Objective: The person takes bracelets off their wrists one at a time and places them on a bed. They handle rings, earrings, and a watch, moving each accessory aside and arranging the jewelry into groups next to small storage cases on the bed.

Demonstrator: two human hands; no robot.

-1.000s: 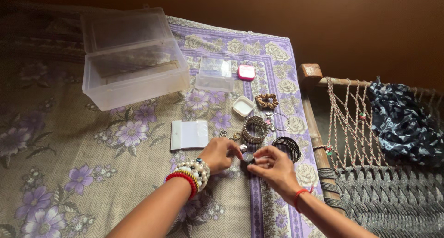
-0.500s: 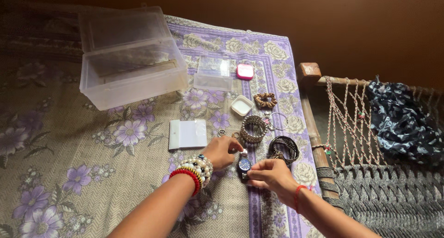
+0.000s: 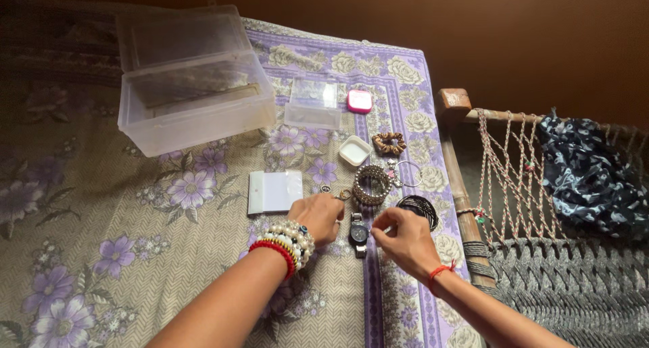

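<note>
A single head-worn camera looks steeply down from close above onto the floral bedsheet (image 3: pixel 135 240) and cot edge.

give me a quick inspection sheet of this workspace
surface: floral bedsheet, purple border, on a bed.
job's things: wristwatch lying flat between the hands.
clutter: big clear box open; small clear box; pink case; white dish; scrunchie; beaded bangle stack; dark bangles; white card.
grippers: left hand beside the watch; right hand at its edge; grip unclear.
cables: nothing seen.
surroundings: rope cot, dark patterned cloth.
</note>
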